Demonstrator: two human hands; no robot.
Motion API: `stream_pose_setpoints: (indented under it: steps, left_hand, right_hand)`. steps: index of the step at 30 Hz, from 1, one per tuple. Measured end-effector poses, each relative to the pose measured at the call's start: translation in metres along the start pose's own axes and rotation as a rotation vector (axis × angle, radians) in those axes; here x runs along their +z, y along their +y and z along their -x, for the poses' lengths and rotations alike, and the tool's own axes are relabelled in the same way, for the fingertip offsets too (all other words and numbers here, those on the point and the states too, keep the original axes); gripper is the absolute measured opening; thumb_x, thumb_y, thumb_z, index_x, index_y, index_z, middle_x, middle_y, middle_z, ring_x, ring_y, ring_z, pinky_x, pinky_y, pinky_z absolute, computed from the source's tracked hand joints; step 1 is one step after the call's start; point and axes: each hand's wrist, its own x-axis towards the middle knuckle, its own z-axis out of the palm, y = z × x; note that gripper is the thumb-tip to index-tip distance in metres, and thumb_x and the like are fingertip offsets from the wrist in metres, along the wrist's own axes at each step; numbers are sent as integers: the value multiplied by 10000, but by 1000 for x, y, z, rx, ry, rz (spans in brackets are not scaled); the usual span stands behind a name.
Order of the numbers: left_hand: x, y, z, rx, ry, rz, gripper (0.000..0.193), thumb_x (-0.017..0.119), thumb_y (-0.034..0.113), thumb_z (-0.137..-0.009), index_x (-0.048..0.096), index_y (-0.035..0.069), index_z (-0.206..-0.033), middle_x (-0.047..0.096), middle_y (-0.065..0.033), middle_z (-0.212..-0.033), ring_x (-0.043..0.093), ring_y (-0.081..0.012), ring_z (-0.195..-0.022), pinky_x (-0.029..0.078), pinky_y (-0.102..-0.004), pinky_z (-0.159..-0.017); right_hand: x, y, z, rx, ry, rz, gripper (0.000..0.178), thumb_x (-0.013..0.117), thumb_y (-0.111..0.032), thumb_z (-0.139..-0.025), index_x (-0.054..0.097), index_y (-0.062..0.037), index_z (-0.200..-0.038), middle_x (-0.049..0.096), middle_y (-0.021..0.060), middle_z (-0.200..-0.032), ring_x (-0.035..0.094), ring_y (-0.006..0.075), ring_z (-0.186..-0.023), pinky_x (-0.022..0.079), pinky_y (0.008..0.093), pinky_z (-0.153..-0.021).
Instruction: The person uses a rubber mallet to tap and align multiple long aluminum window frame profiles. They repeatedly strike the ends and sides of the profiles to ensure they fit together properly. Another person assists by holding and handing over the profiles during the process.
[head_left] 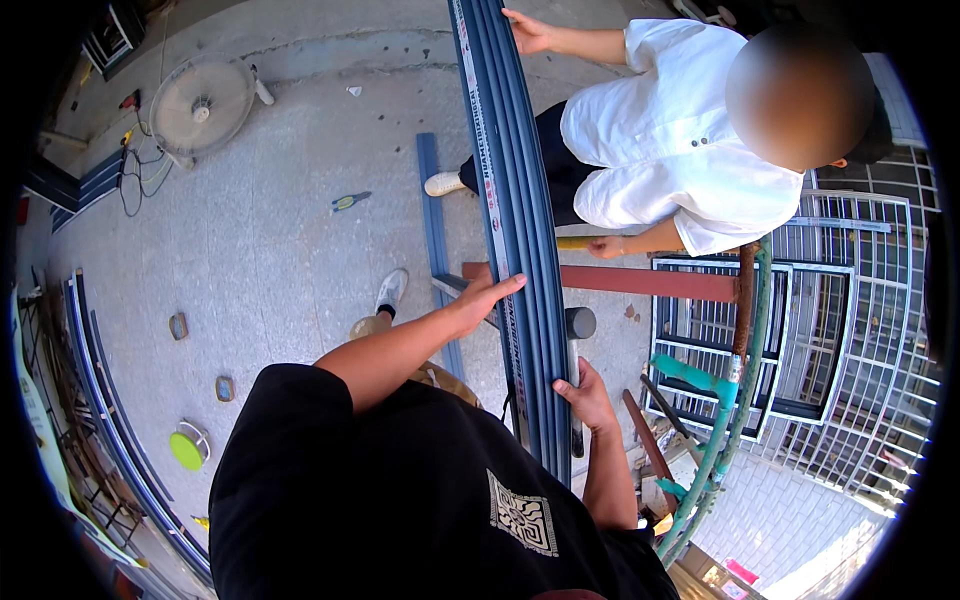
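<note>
A long dark grey metal profile (525, 200) with lengthwise ridges and a printed film strip down one side runs from my body toward the far edge. My left hand (485, 300) grips its left side, thumb on top. Lower down, my right hand (588, 395) holds the right edge, thumb on the profile and fingers partly hidden. A mallet (580, 322) with a grey head lies beside the profile, its handle passing close to my right hand. At the far end a co-worker's hand (530, 32) touches the profile; their other hand (606, 247) is near a yellow bar.
The co-worker in a white shirt (650, 140) stands across from me. A red-brown beam (650, 283) and green-wrapped poles (725, 410) are at the right, before window frames (755, 340). On the floor are a fan (202, 105), a green-handled tool (350, 201) and a green-topped stool (187, 450).
</note>
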Motion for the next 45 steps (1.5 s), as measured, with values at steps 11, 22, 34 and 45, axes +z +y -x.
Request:
stream_pose_setpoints:
  steps: [11,22,34,45]
  left_hand:
    - [6,-2,4,80,117,-37,653,703,422,-1051,523,13,-1528,638,-130,-1440,590,-231,-1352,448,-407,-1163]
    - [1,9,2,14,-33,-68,908,719,427,-1030,239,-22,-1656,452,-191,-1622,393,-284,-1533,272,-423,-1286]
    - [-13,-10,-5,-67,-43,-21,923,691,400,-1044,167,-14,-1680,441,-176,-1630,384,-271,-1540,258,-429,-1296]
    - [-20,-3,-5,-100,-115,-12,882,673,401,-1055,204,-28,-1666,460,-165,-1623,380,-256,-1551,249,-414,-1303]
  right_hand:
    - [9,-16,5,3,27,103,493,806,-63,-957,595,21,-1394,726,79,-1246,662,163,-1142,511,353,-1069]
    - [8,-27,7,-8,29,89,469,786,-48,-969,585,29,-1385,725,81,-1218,654,165,-1140,512,352,-1064]
    - [14,-22,8,27,8,19,500,816,-89,-968,571,21,-1391,726,72,-1190,648,142,-1113,524,342,-1027]
    - [13,-22,2,51,-29,68,533,815,-100,-972,552,23,-1419,718,96,-1251,646,169,-1171,504,353,-1076]
